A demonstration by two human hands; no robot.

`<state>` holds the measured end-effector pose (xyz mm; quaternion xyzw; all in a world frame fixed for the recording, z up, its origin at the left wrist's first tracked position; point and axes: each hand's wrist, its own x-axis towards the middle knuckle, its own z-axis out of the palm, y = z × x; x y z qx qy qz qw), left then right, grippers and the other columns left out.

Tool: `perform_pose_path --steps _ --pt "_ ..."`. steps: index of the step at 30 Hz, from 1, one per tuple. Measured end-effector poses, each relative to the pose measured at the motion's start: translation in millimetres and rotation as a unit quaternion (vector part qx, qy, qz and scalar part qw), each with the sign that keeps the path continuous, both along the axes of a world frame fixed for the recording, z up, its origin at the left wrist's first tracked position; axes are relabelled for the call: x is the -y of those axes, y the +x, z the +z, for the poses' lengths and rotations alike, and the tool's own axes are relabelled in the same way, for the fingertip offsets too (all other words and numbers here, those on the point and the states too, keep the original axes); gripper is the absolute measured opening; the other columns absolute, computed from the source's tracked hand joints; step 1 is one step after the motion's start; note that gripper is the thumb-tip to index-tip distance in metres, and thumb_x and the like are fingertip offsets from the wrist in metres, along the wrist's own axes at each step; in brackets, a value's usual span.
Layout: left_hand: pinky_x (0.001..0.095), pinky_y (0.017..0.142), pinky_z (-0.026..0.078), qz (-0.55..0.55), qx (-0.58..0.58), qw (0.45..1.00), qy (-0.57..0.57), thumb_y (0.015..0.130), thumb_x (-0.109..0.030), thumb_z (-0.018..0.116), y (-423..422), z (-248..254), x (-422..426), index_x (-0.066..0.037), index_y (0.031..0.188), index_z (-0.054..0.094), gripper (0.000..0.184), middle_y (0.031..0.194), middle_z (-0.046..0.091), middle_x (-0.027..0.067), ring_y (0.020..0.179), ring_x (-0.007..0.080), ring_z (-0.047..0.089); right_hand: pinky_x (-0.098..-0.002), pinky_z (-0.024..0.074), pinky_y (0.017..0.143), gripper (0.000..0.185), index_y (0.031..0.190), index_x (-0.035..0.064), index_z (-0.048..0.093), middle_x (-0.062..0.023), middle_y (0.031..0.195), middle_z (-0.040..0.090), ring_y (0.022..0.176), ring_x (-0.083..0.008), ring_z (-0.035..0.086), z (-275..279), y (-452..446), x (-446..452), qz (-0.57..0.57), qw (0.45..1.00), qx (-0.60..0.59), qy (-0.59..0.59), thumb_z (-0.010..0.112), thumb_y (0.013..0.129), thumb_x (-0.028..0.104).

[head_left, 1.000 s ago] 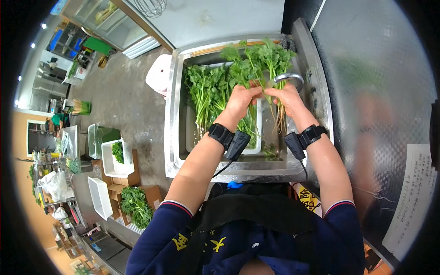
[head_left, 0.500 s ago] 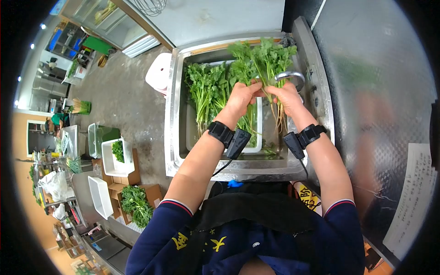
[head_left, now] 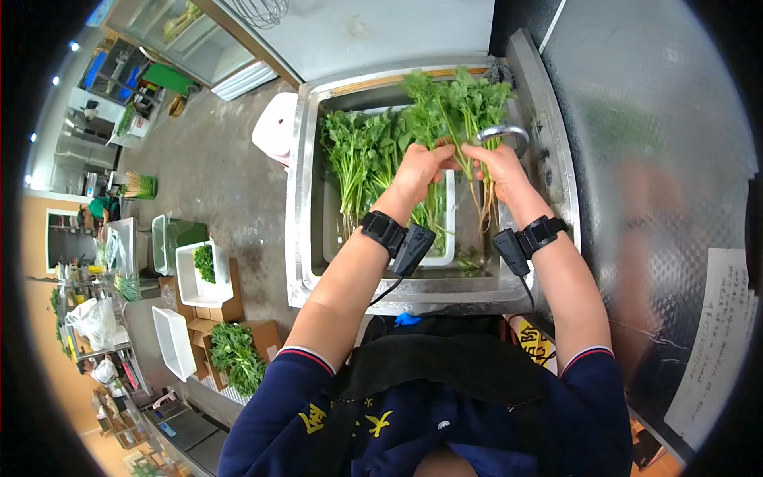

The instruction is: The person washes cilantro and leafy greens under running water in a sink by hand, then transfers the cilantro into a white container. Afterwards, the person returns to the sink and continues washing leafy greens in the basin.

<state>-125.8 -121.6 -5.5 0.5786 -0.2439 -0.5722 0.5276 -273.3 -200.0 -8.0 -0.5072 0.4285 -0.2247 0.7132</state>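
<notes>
A bunch of thin leafy celery [head_left: 481, 99] hangs over the right side of the steel sink [head_left: 381, 292], leaves to the far side and pale roots toward me. My right hand [head_left: 499, 168] is closed around its stalks, beside the curved metal tap [head_left: 505, 130]. Close by on the left, my left hand [head_left: 423, 168] has its thumb and fingers pinched on celery stems; its fingertips are partly hidden. More celery [head_left: 354, 159] lies in the white tub [head_left: 451, 203] inside the sink, to the left of and under my left hand.
A white stool [head_left: 276, 127] stands on the floor left of the sink. Further left are white bins [head_left: 173, 342], cardboard boxes [head_left: 261, 338] and leafy greens [head_left: 236, 358]. A steel panel [head_left: 652, 159] rises at right. A person in green [head_left: 101, 208] is far off at left.
The celery leaves at the top have shifted slightly and spread a little. The right-hand bunch tilts slightly differently, while both hands stay nearly in place.
</notes>
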Motion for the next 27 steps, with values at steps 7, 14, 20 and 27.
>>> perform_pose_path --steps 7,14,20,27 --pt "0.0243 0.043 0.031 0.058 -0.095 0.993 -0.026 0.076 -0.017 0.062 -7 12 -3 0.001 0.076 0.063 0.019 0.069 0.062 0.0062 0.05 0.0102 0.047 -0.022 0.0355 0.047 0.017 0.081 0.0046 0.062 -0.0003 0.07 0.057 0.063 -0.0081 0.051 1 -7 0 0.021 0.999 0.028 -0.007 0.07 0.071 0.016" --pt "0.0242 0.044 0.031 0.064 -0.013 0.997 -0.048 0.075 -0.015 0.064 1 -6 0 0.002 0.077 0.063 0.018 0.07 0.061 0.0051 0.056 0.0101 0.048 -0.0207 0.037 0.05 0.019 0.086 0.006 0.062 0.002 0.077 0.059 0.069 -0.0065 0.052 9 -11 -7 -0.008 0.999 0.035 -0.027 0.07 0.072 0.017" --pt "0.0211 0.047 0.029 0.057 -0.026 0.996 -0.062 0.077 -0.012 0.063 -1 2 1 -0.002 0.084 0.064 0.012 0.079 0.061 0.0023 0.059 0.0073 0.049 -0.0232 0.0386 0.047 0.02 0.082 0.0067 0.063 0.0008 0.074 0.059 0.062 -0.0079 0.052 6 -10 -6 -0.033 0.997 0.062 -0.028 0.072 0.07 0.019" --pt "0.0207 0.043 0.027 0.023 0.036 0.998 -0.056 0.077 -0.013 0.064 -9 14 -2 -0.001 0.085 0.064 0.015 0.064 0.055 -0.0019 0.048 0.0063 0.04 -0.0223 0.0375 0.048 0.017 0.085 0.0055 0.063 0.0012 0.075 0.059 0.061 -0.007 0.05 2 -4 -4 0.016 0.997 -0.025 -0.071 0.069 0.071 0.014"
